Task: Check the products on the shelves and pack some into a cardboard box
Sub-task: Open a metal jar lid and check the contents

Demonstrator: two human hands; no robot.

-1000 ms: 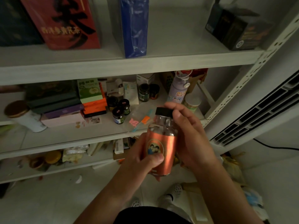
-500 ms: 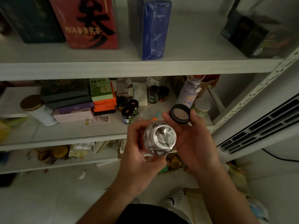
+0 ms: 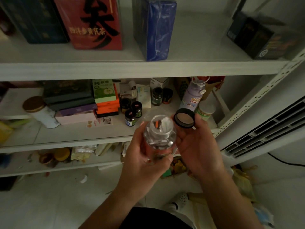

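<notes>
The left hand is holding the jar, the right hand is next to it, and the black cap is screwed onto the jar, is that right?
Not quite. In the head view the cap is off the jar, whose mouth is open. The right hand holds the cap beside it. The left hand does hold the jar.

The bottle [image 3: 159, 134] is clear, white and orange showing inside; just right of it the cap [image 3: 184, 118] is black, lined tan; above it a glossy blue box [image 3: 156, 27]; up-left a red box [image 3: 92, 22] with black brushwork, gold characters; left, orange boxes [image 3: 108, 107] under a green box [image 3: 104, 91] printed with an apple.
</notes>
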